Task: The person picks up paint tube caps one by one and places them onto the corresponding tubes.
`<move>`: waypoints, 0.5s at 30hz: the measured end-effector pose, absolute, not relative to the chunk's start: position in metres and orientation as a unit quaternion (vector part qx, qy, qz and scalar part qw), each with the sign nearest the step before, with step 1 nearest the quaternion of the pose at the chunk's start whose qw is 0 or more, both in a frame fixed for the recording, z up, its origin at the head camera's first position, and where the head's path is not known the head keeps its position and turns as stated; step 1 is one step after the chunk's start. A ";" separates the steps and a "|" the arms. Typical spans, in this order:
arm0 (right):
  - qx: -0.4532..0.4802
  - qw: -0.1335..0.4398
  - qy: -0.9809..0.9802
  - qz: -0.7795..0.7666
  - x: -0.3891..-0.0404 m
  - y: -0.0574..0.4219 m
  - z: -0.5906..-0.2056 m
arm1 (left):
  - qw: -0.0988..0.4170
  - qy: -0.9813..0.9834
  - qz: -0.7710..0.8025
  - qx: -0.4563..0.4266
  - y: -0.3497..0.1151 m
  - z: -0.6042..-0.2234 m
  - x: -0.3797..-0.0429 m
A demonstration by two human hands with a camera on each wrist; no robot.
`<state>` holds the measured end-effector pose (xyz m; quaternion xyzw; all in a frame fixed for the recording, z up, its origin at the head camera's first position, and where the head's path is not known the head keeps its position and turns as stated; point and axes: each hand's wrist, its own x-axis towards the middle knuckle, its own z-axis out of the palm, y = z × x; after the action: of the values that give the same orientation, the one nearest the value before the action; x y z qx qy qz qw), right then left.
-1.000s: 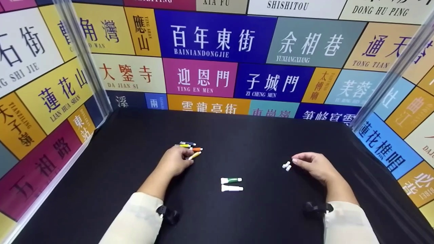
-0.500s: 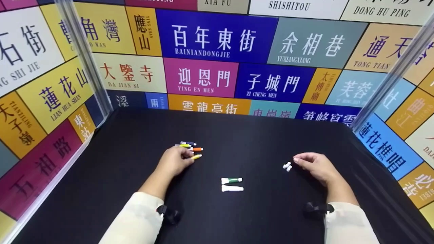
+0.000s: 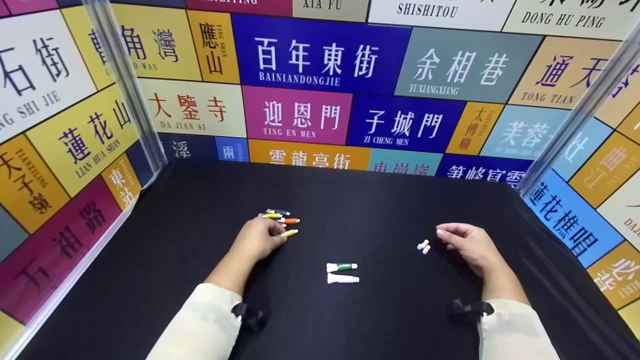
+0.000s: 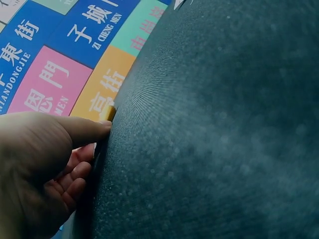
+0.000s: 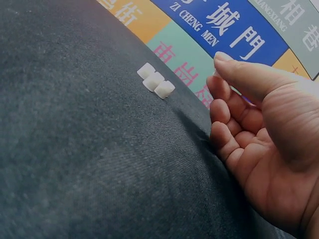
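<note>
In the head view my left hand [image 3: 258, 238] pinches a small yellow paint tube [image 3: 289, 233] between thumb and fingers, low over the black cloth. The left wrist view shows its yellow end [image 4: 108, 114] past my thumb tip; the rest is hidden. Just behind lie similar small tubes: an orange one [image 3: 290, 220], a yellow one [image 3: 271, 215] and a dark blue one [image 3: 277, 212]. My right hand [image 3: 470, 245] has its thumb against the curled index finger, beside three small white caps [image 5: 155, 81]. I cannot tell whether a small piece sits between those fingertips.
Nearer the middle, a green-and-white tube [image 3: 343, 266] and a white tube [image 3: 343, 279] lie side by side on the black cloth [image 3: 380, 210]. Panels with street names [image 3: 320, 55] wall in the table behind and at both sides, with clear corner posts [image 3: 131, 85].
The yellow tube in my left hand has turned flatter and come slightly nearer. My right hand has drifted a little to the right, away from the white caps.
</note>
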<state>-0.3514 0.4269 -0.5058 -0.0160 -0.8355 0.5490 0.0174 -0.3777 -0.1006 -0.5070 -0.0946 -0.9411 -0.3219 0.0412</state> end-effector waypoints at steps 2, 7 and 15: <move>-0.017 0.022 -0.829 0.558 -0.351 0.425 -0.504 | 0.037 -0.941 -0.322 -0.096 -0.101 -0.506 -0.378; -0.016 0.038 -0.820 0.571 -0.353 0.422 -0.498 | 0.037 -0.938 -0.332 -0.097 -0.101 -0.502 -0.377; 0.006 0.067 -0.819 0.570 -0.352 0.406 -0.477 | 0.045 -0.915 -0.382 -0.123 -0.093 -0.484 -0.371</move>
<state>-0.3516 0.4063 -0.4768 0.0055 -0.8188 0.5701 0.0669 -0.3710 -0.0935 -0.4844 -0.1233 -0.9148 -0.3821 0.0449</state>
